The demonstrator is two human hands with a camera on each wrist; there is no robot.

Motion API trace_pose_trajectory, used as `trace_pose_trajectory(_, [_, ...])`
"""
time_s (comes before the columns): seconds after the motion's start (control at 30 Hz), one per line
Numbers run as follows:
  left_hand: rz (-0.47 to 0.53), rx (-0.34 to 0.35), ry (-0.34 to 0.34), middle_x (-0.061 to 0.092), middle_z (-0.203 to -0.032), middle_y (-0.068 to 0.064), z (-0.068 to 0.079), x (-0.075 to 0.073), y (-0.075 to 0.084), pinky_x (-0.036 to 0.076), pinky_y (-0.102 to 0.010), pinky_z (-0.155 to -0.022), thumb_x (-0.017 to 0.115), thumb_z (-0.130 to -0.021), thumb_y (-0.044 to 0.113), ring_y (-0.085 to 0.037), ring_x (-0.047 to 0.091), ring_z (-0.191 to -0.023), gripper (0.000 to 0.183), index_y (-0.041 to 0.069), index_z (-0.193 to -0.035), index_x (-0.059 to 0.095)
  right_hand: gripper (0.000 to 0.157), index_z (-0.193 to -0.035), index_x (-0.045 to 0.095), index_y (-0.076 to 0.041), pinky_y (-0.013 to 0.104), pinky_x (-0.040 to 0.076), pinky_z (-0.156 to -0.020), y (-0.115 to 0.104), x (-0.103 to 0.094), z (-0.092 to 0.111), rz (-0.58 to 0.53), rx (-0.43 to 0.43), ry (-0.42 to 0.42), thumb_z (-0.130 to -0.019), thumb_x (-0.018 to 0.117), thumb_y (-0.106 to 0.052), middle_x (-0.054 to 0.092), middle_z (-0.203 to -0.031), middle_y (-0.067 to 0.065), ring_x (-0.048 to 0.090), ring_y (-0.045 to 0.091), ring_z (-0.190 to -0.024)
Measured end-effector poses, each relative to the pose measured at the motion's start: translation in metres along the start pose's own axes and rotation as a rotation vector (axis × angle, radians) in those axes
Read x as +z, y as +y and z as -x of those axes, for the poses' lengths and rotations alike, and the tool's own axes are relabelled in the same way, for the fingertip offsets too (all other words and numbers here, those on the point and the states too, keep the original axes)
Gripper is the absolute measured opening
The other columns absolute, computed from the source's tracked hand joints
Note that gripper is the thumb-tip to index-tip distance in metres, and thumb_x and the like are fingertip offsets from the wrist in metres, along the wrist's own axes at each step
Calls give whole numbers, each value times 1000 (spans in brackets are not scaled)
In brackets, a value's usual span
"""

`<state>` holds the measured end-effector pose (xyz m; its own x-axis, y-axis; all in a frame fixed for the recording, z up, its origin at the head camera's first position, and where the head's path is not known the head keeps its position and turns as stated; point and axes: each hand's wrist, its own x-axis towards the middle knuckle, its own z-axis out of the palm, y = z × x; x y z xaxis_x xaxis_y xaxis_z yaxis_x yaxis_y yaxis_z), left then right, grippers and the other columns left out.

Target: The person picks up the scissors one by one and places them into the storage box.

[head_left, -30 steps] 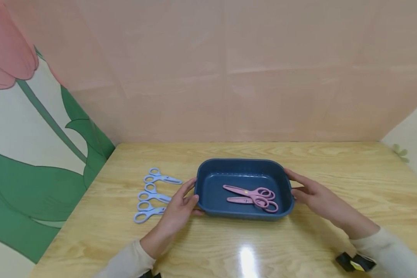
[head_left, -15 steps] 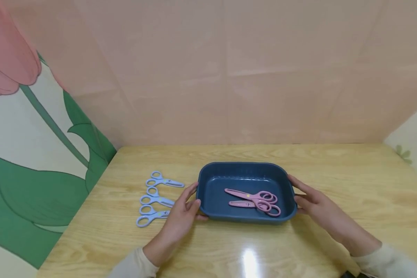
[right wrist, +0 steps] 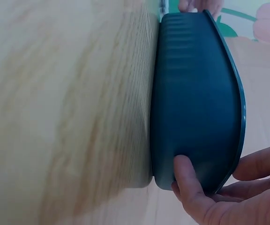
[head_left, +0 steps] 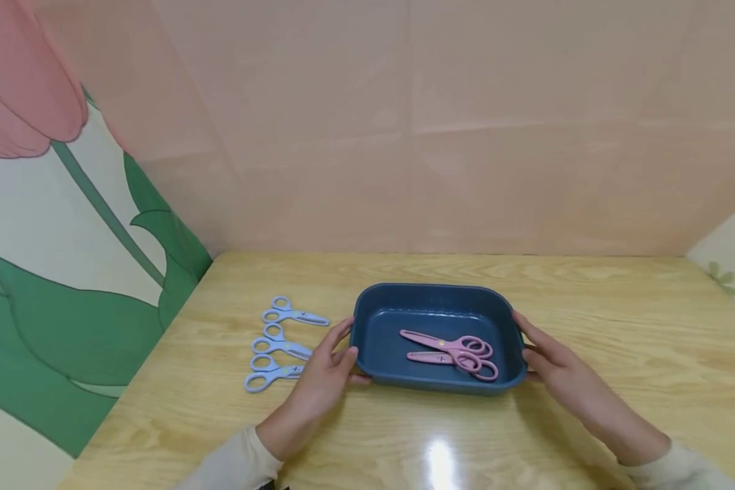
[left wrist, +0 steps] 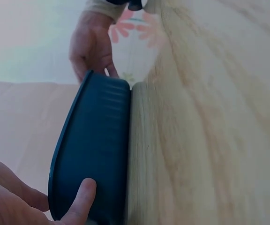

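Light-blue plastic-looking scissors [head_left: 282, 346]: we count three pairs toward the left edge of the pale wood-grain worktop [head_left: 202, 408], rings left, blades right; the nearest one's tip is hidden by a hand.
Left hand [head_left: 321, 384]: clamped on the left end of a deep-blue, round-cornered rectangular tray [head_left: 429, 297], thumb at the rim.
Tray position: base on the worktop, about midway between its left and right edges.
Pink ring-handled scissors [head_left: 442, 344]: two pairs inside, toward the tray's right end, handles overlapping.
Right hand [head_left: 572, 384]: clamped on the tray's right end.
Done, we judge: pink pairs in, tray gripped from both ends.
Left, we judge: tray not yet released; blue pairs outside, and whether they belong inside we cannot tell.
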<state>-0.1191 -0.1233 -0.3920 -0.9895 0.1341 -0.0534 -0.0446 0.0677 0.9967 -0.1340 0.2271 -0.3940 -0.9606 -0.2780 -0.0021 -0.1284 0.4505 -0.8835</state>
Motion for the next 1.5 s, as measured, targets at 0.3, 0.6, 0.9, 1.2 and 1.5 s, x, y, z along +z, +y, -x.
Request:
trace_pose_trajectory(0.3, [-18,1,0,30,-159,-24,-4,-7,1,61,-46,-78,47,-102,-4,-41,63,-113,52,5,-152,35,58,-158,19,-4,11,53,-80,-4,3,0,31,-15,34,-104,41,-1,21,-157,36,44,-24,-106])
trace_pose_trajectory(0.6, [-108,-55,-14,36,-158,-19,-10,-14,10,61,-43,-77,51,-100,-1,-36,62,-116,51,8,-150,41,58,-159,18,-7,41,59,-87,-12,2,3,162,14,43,-105,40,-6,28,-156,35,55,43,-126])
trace_pose_trajectory(0.9, [-221,-13,-10,38,-158,-15,-13,-34,21,60,-43,-81,52,-101,4,-42,50,-134,49,10,-149,42,58,-159,19,-10,45,57,-90,-16,1,4,164,38,33,-105,40,-8,26,-158,32,50,45,-131])
trace_pose_trajectory(1.2, [-585,84,69,40,-157,-12,-27,-83,32,56,-47,-94,52,-103,13,-38,52,-134,44,17,-146,47,57,-158,21,-6,41,58,-89,-15,1,4,201,28,50,-105,41,-6,28,-156,33,52,43,-128])
trace_pose_trajectory(1.5, [-858,191,143,40,-157,-16,-40,-116,27,53,-55,-96,54,-101,10,-44,54,-127,41,6,-142,51,57,-158,21,-5,39,59,-86,-16,3,4,170,17,53,-104,41,-2,27,-156,35,54,41,-125])
